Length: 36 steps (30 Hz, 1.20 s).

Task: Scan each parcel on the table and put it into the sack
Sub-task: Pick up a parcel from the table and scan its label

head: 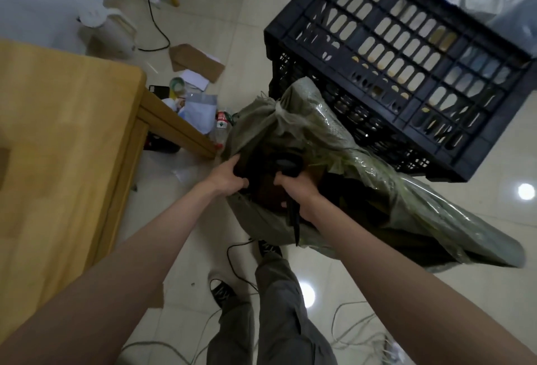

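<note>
Both my hands are at the sack's (334, 144) mouth. My left hand (228, 174) grips the near-left edge of the opening, fingers curled over it. My right hand (293, 190) is closed around a black scanner (287, 165), its handle pointing down below my wrist. Something dark sits inside the sack between my hands, too murky to name. Table (64, 138) is left of my left arm, black crate (406, 54) beyond my right hand, touching the sack.
</note>
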Tool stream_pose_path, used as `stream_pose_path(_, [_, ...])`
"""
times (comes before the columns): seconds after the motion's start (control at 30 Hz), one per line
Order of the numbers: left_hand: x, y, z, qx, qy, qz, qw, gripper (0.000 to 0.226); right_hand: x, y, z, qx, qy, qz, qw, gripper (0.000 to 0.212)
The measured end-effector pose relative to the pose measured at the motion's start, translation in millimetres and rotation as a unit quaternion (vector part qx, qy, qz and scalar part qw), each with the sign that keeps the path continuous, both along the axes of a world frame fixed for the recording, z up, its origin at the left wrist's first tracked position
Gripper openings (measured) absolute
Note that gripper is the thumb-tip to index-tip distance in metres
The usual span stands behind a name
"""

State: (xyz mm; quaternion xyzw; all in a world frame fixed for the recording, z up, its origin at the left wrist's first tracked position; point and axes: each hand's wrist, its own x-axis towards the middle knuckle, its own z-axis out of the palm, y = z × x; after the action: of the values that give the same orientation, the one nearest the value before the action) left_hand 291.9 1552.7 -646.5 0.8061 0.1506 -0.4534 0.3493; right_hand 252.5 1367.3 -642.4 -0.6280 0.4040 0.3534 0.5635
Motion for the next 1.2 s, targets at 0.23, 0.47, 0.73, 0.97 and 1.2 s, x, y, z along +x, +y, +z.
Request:
stream_pose_path(0.23, [-26.6,18.7,68.9,0.017,-0.011,-0.054,0.998,0.092,-17.0,10.8,64.4,-0.024,-0.013,0.133,0.991,0.026])
stream_pose_path(0.47, [-68.9,104.1,174.6,0.147,-0.116,-0.079,0.979,0.074,-7.3,74.6,149.8,-0.009,-0.085,0.223,0.971,0.021])
stream_pose_path(0.73, [-155.0,224.1,258.8,0.232,-0.150,0.036,0.960,0.070,-18.4,205.6,239.5,0.074,-0.154,0.340,0.925,0.020])
stream_pose_path(0.97, [-241.3,313.6,311.8,0.279,-0.180,0.126,0.935,0.069,-75.2,319.9,305.7,0.134,-0.177,0.455,0.862,0.020])
stream_pose_path(1.2, [-318.6,392.1,345.5,0.286,-0.172,0.200,0.921,0.070,-129.6,413.2,337.3,0.152,-0.218,0.498,0.826,0.016])
